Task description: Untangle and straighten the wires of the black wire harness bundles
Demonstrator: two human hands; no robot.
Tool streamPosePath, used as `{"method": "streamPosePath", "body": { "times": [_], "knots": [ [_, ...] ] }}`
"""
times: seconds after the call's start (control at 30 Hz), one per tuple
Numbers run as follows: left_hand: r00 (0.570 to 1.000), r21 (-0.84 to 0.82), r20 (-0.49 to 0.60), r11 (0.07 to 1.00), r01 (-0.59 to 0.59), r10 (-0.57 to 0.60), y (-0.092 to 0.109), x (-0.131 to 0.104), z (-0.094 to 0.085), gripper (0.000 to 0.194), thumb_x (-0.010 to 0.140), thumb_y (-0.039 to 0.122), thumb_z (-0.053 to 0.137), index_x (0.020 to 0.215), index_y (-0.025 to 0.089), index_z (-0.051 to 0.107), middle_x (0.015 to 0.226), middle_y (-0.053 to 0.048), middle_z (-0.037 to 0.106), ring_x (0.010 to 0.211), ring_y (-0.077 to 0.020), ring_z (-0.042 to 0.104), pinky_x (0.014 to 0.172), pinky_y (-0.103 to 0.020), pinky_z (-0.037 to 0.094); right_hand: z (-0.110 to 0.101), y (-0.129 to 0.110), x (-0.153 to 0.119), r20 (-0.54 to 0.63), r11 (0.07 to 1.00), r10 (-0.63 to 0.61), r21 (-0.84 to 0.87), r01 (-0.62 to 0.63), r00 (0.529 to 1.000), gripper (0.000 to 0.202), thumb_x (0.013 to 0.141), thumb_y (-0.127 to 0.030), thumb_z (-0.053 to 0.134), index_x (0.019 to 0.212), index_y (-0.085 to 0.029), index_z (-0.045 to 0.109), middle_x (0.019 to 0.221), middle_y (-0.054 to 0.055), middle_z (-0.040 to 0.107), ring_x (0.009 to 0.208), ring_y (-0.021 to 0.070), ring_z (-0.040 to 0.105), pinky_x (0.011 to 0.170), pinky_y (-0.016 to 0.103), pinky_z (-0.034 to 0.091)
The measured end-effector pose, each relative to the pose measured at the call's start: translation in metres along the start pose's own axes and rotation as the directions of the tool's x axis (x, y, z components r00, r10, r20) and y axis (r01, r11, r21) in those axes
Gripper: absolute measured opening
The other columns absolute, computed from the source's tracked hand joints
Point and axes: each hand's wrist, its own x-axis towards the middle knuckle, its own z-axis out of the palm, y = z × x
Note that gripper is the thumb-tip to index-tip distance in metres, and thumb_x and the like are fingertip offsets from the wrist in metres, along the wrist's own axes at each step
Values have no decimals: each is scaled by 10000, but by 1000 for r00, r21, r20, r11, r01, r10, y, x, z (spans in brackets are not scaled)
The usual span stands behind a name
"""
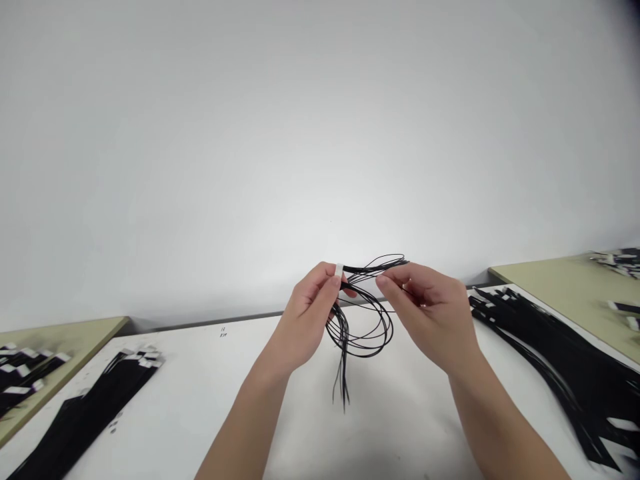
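My left hand [316, 300] pinches a bundle of thin black wires [385, 339] at a white connector or tag [339, 270]; I cannot tell which. Part of the bundle loops round below the fingers, and loose ends hang down above the table. Other strands run right from the white piece toward my right hand [425, 300]. Thumb and index finger of that hand are closed on one or more of these strands. Its other fingers are curled, and a thin wire passes beneath them.
A white table [225, 393] stands against a pale wall [320, 133]. Black wires with white ends lie in a pile at left [100, 400] and a larger pile at right [560, 360]. Beige boards [545, 272] on both sides carry more white-ended pieces.
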Motion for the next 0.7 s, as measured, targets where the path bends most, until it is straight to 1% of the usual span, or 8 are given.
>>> {"method": "streamPosePath", "body": {
  "times": [0.07,0.13,0.2,0.3,0.43,0.57,0.7],
  "knots": [
    [1000,1,15,1000,8,-8,2,0,1,253,929,429,453,846,213,556,790,-21,552,732,-128,478,600,-222,354,5,1,0,-58,991,-120,-60,117,991,105,818,-215,639,722,-186,673,577,-14,543,490,75,388,447,227,326],
    [999,-6,35,1000,19,-19,4,-1,1,247,933,423,447,839,216,542,803,-20,557,751,-127,478,609,-218,357,9,1,-1,-87,984,-166,-73,160,982,117,820,-195,635,711,-190,676,570,-16,552,496,79,398,455,233,331],
    [998,-16,56,999,40,-39,5,-1,2,236,936,410,446,831,215,530,814,-20,565,756,-126,476,616,-218,360,11,1,-1,-95,984,-172,-68,166,981,133,820,-189,632,692,-189,668,558,-16,547,493,84,399,454,242,328],
    [997,-37,58,998,53,-51,5,-2,2,236,928,403,462,812,210,531,814,-25,557,771,-132,490,616,-220,365,12,1,-1,-100,982,-178,-77,171,979,148,823,-190,626,678,-188,656,549,-15,536,494,90,399,455,250,328],
    [998,-60,49,998,34,-31,0,-1,3,250,923,425,471,811,213,542,797,-22,532,781,-131,501,604,-212,364,11,2,0,-105,982,-177,-90,168,979,162,826,-190,619,666,-188,640,551,-19,531,491,85,391,449,245,330],
    [997,-78,58,995,60,-55,-4,-1,4,254,932,430,459,823,214,537,781,-12,518,745,-107,486,600,-197,363,12,1,1,-108,983,-172,-88,163,979,152,821,-184,616,671,-189,647,555,-20,542,487,82,399,443,238,342],
    [994,-132,75,988,84,-75,-5,0,4,250,928,423,471,811,208,521,785,-9,524,729,-96,463,592,-185,368,15,0,0,-80,984,-172,-63,167,982,128,798,-161,630,683,-191,676,579,-15,609,494,81,461,432,218,364]
  ]
}}
